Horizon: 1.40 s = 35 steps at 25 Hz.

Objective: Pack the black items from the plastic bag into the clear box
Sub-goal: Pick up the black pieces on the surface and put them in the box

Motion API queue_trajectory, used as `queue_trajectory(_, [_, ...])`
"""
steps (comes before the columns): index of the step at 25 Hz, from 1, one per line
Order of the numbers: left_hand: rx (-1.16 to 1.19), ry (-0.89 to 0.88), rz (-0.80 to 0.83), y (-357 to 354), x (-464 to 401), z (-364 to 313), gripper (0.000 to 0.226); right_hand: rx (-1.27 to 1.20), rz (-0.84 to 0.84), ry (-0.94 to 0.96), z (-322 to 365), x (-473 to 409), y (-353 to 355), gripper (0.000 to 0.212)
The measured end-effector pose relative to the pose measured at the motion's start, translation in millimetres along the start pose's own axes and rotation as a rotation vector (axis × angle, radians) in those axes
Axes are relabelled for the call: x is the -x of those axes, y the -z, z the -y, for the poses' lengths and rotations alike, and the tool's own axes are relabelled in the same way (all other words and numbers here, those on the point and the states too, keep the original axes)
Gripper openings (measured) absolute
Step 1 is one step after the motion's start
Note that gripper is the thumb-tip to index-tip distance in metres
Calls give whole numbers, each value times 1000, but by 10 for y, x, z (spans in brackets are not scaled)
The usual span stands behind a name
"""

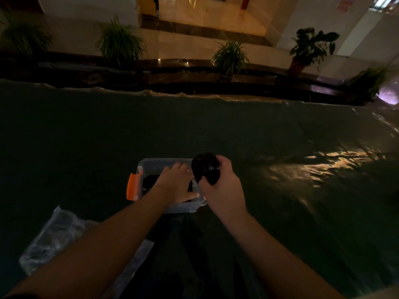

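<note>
A clear box [151,164] with an orange latch [133,186] on its left end sits on the dark table, in the lower middle of the view. Black items [150,181] lie inside it. My left hand [176,183] rests flat inside the box, pressing down on the black items with fingers spread. My right hand [220,186] hovers at the box's right edge, gripping a rounded black item [205,168] held just above the rim. The crumpled plastic bag [58,231] lies on the table at lower left, partly hidden under my left forearm.
The table wears a dark, glossy cover [280,137] that spreads wide to the right and beyond the box. Past its far edge stand several potted plants [230,55] along a low ledge. The scene is dim.
</note>
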<state>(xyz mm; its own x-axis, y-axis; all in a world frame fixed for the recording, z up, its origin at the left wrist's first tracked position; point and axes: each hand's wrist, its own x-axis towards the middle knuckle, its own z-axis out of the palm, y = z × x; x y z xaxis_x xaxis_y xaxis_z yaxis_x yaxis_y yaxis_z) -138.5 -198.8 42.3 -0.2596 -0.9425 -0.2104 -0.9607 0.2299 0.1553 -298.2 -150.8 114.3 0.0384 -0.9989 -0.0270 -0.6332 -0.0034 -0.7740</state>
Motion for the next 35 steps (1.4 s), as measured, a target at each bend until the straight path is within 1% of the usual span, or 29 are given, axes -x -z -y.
queue_trajectory(3, [11, 14, 60, -169, -132, 37, 71, 9, 6, -47, 4, -51, -274, 60])
queue_trajectory(6, [44, 57, 77, -289, -169, 154, 72, 48, -26, -150, -66, -86, -472, 60])
queue_trajectory(9, [45, 65, 45, -346, -154, 275, 74, 166, -44, -247, -126, -137, -612, 56])
queue_trajectory(13, [77, 79, 36, -333, -95, 312, 73, 330, -7, -298, -155, -229, -811, 49])
queue_trajectory(15, [109, 77, 25, -333, -67, 316, 69, 367, 14, -321, -148, -296, -923, 54])
queue_trajectory(17, [137, 77, 8, -350, -43, 328, 63, 364, 28, -324, -150, -364, -1015, 66])
queue_trajectory(18, [135, 80, 0, -366, -29, 330, 60, 405, 56, -307, -167, -391, -1059, 67])
queue_trajectory(19, [130, 84, -11, -384, -18, 326, 58, 500, 106, -275, -177, -424, -1093, 65])
queue_trajectory(21, [128, 87, -43, -429, -5, 317, 56, 759, 238, -180, -190, -484, -1149, 55])
queue_trajectory(22, [132, 81, -56, -446, -4, 317, 56, 830, 294, -156, -187, -519, -1157, 49])
queue_trajectory(23, [141, 70, -65, -458, -8, 320, 57, 827, 343, -160, -183, -556, -1167, 44])
queue_trajectory(25, [154, 56, -71, -474, -25, 333, 56, 684, 427, -207, -185, -630, -1137, 44])
queue_trajectory(26, [152, 55, -72, -481, -31, 332, 55, 542, 457, -261, -165, -656, -1091, 45])
queue_trajectory(28, [142, 60, -73, -490, -41, 310, 54, 290, 507, -372, -159, -686, -1004, 37])
queue_trajectory(29, [138, 63, -71, -489, -46, 297, 54, 257, 543, -387, -139, -693, -955, 31])
queue_trajectory(32, [112, 72, -57, -471, -58, 289, 54, 340, 623, -321, -119, -688, -880, 15])
queue_trajectory(33, [108, 77, -52, -460, -63, 289, 54, 358, 631, -300, -108, -684, -864, 15])
queue_trajectory(35, [122, 83, -39, -446, -64, 285, 57, 383, 630, -263, -106, -667, -839, 25])
